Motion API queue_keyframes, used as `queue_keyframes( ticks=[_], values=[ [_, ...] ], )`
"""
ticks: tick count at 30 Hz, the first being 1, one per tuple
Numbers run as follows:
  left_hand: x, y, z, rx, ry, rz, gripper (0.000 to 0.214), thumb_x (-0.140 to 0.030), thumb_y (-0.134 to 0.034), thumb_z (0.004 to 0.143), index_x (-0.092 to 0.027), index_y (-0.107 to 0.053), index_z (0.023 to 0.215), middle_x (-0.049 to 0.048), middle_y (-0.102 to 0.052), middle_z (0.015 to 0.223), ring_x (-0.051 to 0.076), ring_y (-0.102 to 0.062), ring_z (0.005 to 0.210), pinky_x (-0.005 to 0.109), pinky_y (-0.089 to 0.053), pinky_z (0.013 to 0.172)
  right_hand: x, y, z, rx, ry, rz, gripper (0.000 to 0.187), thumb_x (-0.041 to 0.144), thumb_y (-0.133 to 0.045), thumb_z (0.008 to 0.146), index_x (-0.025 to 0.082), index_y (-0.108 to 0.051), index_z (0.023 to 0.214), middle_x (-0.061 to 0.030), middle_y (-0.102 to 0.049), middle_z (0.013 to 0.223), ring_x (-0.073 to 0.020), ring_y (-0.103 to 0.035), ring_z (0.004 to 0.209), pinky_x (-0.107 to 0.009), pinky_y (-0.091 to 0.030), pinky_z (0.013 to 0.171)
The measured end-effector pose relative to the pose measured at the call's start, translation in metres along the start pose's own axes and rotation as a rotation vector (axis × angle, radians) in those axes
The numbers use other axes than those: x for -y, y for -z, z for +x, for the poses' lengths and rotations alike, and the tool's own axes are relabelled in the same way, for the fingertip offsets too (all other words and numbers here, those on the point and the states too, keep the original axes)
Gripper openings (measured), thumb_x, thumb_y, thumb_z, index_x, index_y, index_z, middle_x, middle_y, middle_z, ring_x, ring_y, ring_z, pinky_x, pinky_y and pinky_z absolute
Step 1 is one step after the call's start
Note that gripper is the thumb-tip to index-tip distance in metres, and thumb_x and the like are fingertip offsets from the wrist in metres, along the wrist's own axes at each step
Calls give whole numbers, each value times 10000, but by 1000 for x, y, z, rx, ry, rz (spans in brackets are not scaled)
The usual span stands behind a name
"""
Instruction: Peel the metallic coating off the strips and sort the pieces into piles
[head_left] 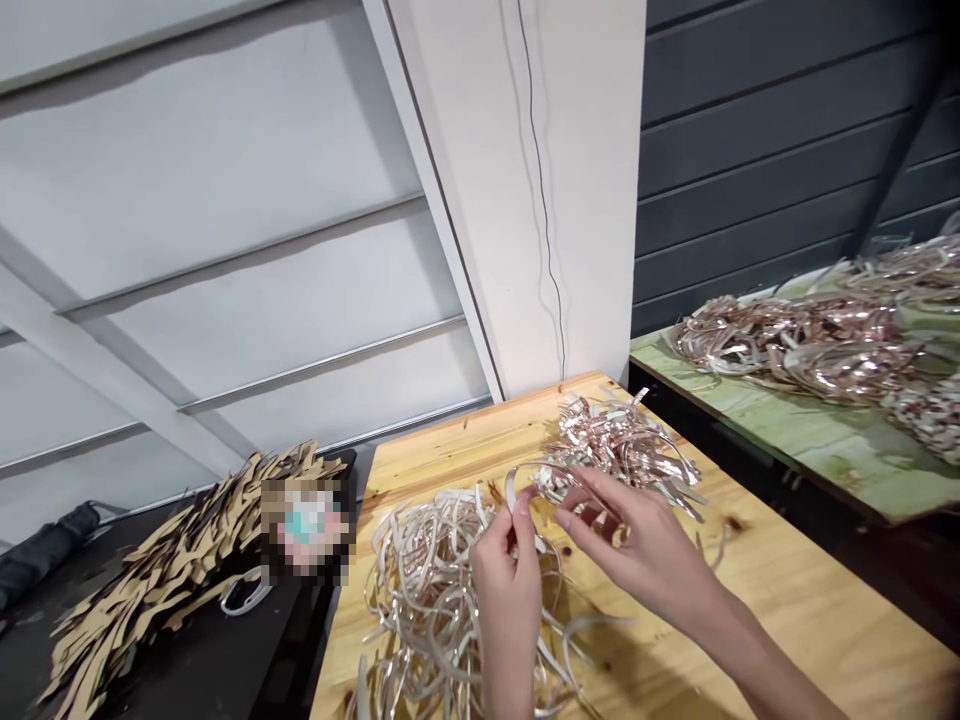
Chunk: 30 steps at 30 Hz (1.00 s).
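My left hand (508,565) pinches one end of a thin metallic strip (551,464), pale on one face and rose-gold on the other. The strip arcs across to my right hand (630,530), whose curled fingers close round its other part; the fingertips are partly hidden. Below and left of my hands lies a tangled heap of curled pale strips (427,590) on the wooden table (802,600). Just behind my right hand rests a pile of shiny rose-gold strips (626,440), with straighter ends spread out.
On the left, a black table (225,660) carries a long bundle of tan strips (161,560), a white loop (247,592) and a blurred-out patch. A green-topped table (817,450) at right bears bundles of rose-gold strips (795,335). A dark cable (541,180) hangs down the white wall.
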<state>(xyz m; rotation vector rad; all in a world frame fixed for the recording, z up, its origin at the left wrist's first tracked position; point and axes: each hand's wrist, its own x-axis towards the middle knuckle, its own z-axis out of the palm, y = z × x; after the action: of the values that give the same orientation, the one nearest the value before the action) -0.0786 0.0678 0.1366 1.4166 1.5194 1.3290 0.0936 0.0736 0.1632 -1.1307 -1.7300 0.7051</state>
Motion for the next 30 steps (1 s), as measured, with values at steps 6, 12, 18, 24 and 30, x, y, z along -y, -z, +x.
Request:
queue_keyframes(
  ticks=[6, 12, 18, 24, 30],
  values=[
    [-14, 3, -2, -7, 95, -242, 694, -765, -591, 941, -157, -833, 1173, 2, -568, 627, 165, -460, 559, 268, -372, 544, -2, 10, -2, -165, 150, -10, 246, 305, -583, 1065, 224, -745, 1231, -58, -823, 954, -185, -761, 740, -278, -592, 645],
    [-16, -4, -3, 85, 156, -726, 687, -749, -578, 965, -153, -773, 1245, -6, -568, 616, 139, -466, 533, 254, -427, 552, 1, 2, 0, -12, -130, 442, 294, 441, -618, 1063, 187, -727, 1165, -36, -749, 792, -166, -700, 627, -232, -519, 485],
    [-12, -7, -5, 253, 21, -349, 579, -686, -682, 939, -147, -827, 1093, 32, -644, 697, 173, -571, 637, 267, -470, 597, 7, -6, -2, 169, -142, 640, 250, 378, -652, 1059, 260, -516, 1232, 13, -765, 870, -135, -712, 700, -183, -518, 537],
    [-21, -7, -8, 16, 16, -211, 679, -777, -600, 931, -141, -810, 820, 11, -556, 590, 171, -527, 586, 269, -428, 548, 3, -3, 1, 151, -177, 542, 263, 312, -709, 996, 229, -620, 1229, -28, -758, 985, -141, -715, 749, -181, -547, 531],
    [-22, -8, -9, -79, -35, -97, 737, -807, -526, 950, -149, -789, 750, -11, -471, 577, 157, -476, 567, 277, -381, 563, -5, -10, 2, 104, -237, 593, 282, 390, -702, 983, 182, -682, 1173, -20, -725, 803, -180, -698, 679, -223, -588, 451]
  ],
)
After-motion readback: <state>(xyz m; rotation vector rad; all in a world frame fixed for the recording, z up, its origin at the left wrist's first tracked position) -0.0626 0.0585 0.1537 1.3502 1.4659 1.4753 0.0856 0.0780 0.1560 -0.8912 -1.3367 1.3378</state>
